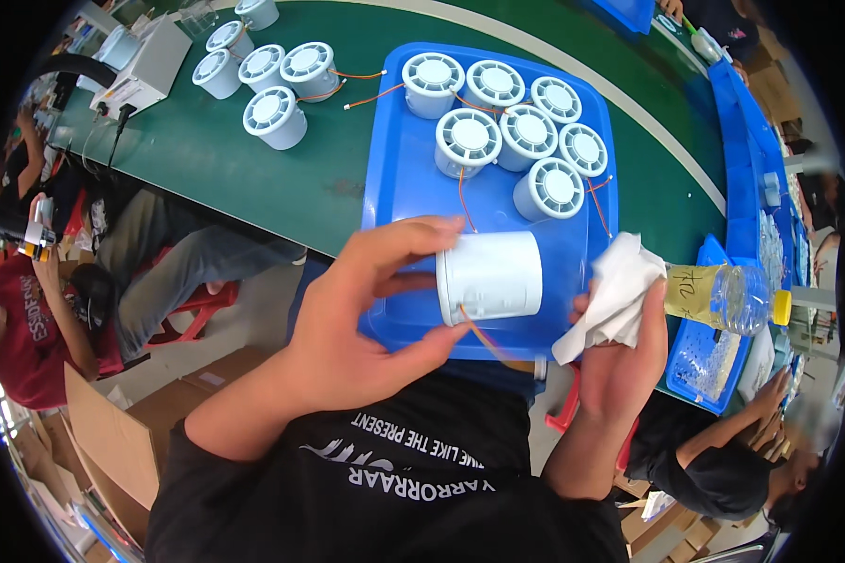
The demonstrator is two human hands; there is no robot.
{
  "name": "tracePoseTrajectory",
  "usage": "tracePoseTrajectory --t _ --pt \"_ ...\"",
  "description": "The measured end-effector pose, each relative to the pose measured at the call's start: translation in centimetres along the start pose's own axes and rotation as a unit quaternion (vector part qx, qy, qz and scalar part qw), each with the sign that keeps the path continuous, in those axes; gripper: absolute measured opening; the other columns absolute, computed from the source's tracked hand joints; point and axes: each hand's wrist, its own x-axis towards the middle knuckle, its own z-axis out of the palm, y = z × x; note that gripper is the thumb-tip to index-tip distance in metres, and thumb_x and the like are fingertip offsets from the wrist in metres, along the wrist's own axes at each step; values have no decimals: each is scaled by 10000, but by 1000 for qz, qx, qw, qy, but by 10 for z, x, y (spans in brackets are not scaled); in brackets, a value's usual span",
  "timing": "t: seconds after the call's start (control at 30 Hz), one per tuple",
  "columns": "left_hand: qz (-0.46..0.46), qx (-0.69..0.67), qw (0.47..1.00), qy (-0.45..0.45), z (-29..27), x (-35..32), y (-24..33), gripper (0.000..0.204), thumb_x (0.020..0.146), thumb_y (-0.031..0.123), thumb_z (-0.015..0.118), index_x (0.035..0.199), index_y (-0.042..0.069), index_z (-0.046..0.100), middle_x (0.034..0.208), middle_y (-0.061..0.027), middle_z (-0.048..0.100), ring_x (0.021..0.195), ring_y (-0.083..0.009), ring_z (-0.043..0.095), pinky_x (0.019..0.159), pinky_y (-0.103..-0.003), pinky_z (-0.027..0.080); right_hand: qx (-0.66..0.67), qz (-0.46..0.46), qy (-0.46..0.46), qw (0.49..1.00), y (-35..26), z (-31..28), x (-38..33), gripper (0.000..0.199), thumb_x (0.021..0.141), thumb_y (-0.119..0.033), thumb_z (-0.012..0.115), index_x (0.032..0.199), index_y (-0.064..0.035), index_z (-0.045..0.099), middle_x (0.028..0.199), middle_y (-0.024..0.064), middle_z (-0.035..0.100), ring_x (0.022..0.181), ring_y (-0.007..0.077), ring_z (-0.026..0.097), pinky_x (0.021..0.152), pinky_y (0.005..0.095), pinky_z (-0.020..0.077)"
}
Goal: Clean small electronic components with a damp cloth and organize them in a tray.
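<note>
The left hand grips a white cylinder; the right hand clutches a cloth; the blue tray holds seven fan housings.

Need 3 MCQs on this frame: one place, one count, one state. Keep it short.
1. Where is the clear bottle?
A. Right of the blue tray
B. On the tray
C. Beside the white box at far left

2. How many white fan housings stand on the tray, not counting the one held?
A. Four
B. Seven
C. Ten

3. How is the housing in the left hand held?
A. Upright, grille up
B. On its side, gripped between thumb and fingers
C. Lying loose on the tray

Answers:
1 A: the bottle lies past the tray's right edge, behind the white cloth in the right hand.
2 B: seven grille-topped housings cluster at the tray's far end.
3 B: its round wall faces the camera, with the thumb below and the fingers above.
</note>
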Motion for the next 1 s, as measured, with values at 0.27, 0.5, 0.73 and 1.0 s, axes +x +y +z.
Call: tracePoseTrajectory --t 0.27,0.5,0.73,1.0 --pt "155 184 969 -54 -4 0 2 746 760 -118 723 1433 -26 416 1397 -177 563 1273 -331 589 1035 -397 512 -514 -369 -217 743 2 44 -26 513 921 -253 571 1351 27 555 1300 206 625 1277 400 565 1123 487 327" --pt "174 234 956 -36 -12 -4 5 764 727 -138 708 1428 -15 431 1356 -190 607 1258 -327 604 1044 -381 486 -171 -51 -64 982 9 19 6 525 1084 -351 428 1412 57 466 1311 175 612 1205 257 605 1032 374 449" --pt "173 238 956 -16 -21 -2 3 734 714 -145 704 1397 -7 472 1343 -174 617 1266 -332 595 1035 -384 496 141 36 -99 984 15 16 6 497 1084 -388 410 1423 -27 458 1352 128 597 1230 253 603 1025 424 485" --pt "196 490 848 51 -67 38 33 575 723 -81 702 1270 77 624 1328 -167 622 1226 -347 606 994 -392 502 91 33 -69 993 18 5 -2 584 1089 -412 386 1435 58 400 1366 181 565 1238 297 583 1031 437 470"
